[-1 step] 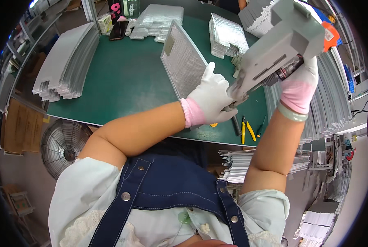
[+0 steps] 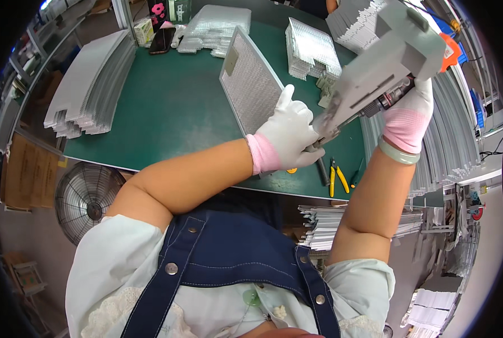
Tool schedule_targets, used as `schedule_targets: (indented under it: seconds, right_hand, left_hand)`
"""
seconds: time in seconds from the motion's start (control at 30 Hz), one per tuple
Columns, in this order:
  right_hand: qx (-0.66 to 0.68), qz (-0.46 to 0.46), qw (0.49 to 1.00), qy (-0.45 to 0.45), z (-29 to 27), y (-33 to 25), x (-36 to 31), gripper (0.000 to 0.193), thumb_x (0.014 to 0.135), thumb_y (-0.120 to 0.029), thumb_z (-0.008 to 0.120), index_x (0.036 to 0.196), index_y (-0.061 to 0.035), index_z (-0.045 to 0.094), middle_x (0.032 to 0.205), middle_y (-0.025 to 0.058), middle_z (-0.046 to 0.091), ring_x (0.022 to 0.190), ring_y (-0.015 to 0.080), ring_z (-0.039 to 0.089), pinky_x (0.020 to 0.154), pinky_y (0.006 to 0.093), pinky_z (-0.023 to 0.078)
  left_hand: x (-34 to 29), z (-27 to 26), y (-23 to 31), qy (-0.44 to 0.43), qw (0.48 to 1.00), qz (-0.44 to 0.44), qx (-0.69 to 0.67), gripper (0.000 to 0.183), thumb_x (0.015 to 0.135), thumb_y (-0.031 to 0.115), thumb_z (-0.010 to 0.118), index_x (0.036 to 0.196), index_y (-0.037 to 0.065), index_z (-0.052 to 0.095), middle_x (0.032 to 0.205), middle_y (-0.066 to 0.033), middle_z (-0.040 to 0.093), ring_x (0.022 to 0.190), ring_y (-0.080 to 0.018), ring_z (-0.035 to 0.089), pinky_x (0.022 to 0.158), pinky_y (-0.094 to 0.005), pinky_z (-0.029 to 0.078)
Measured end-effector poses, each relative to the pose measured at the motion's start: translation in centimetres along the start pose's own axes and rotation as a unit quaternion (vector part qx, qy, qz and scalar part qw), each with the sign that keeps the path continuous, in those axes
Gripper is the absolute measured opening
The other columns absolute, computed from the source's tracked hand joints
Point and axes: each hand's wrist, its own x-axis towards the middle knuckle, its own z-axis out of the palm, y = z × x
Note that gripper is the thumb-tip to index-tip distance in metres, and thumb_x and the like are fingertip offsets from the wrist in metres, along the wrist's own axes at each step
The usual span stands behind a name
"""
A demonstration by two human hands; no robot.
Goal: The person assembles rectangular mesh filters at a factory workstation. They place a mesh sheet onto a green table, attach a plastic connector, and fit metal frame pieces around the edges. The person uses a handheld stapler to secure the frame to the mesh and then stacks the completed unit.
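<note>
Over the green, flat desk (image 2: 167, 101): pinch hazard

Your white-gloved right hand (image 2: 417, 101) grips the bulky grey tool (image 2: 383, 73), nose against your white-gloved left hand (image 2: 289, 130), fingers bent, hold unclear, beside the tilted silver mesh panel (image 2: 254, 81). Slippage could pinch you.

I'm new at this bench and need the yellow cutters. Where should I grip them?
Probably best around both yellow handles, coming from the table's near edge: they spread toward that edge, while the dark tip points away.

The tool (image 2: 369, 79) is grey, the gloves (image 2: 289, 132) white with pink cuffs (image 2: 262, 155), the tabletop (image 2: 161, 107) dark green.
</note>
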Motion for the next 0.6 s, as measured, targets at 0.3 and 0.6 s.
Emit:
schedule_targets:
  seconds: [0.3, 0.6]
  right_hand:
    - [-0.009, 0.023, 1.0, 0.016, 0.5, 0.8, 0.0, 0.024, 0.092, -0.022, 0.067, 0.106, -0.0041, 0.063, 0.084, 0.0067, 0.068, 0.067, 0.0158, 0.068, 0.061, 0.0287, 0.059]
    - [-0.018, 0.03, 0.999, -0.031, -1.0, 0.9, 0.1, 0.018, 0.094, -0.019, 0.063, 0.102, -0.003, 0.064, 0.081, 0.0044, 0.067, 0.058, 0.0126, 0.063, 0.05, 0.0243, 0.051]
  left_hand:
    - [0.2, -0.1, 0.0, -0.017, 1.0, 0.008, 0.016, 0.03, 0.082, 0.034, 0.065, 0.109, 0.02, 0.062, 0.086, -0.0056, 0.054, 0.087, -0.0293, 0.056, 0.102, -0.0671, 0.028]
    - [0.1, 0.0, -0.5, -0.01, 0.999, 0.03, 0.016, 0.032, 0.084, 0.035, 0.064, 0.11, 0.018, 0.062, 0.085, -0.0062, 0.054, 0.088, -0.0297, 0.056, 0.103, -0.0676, 0.029]
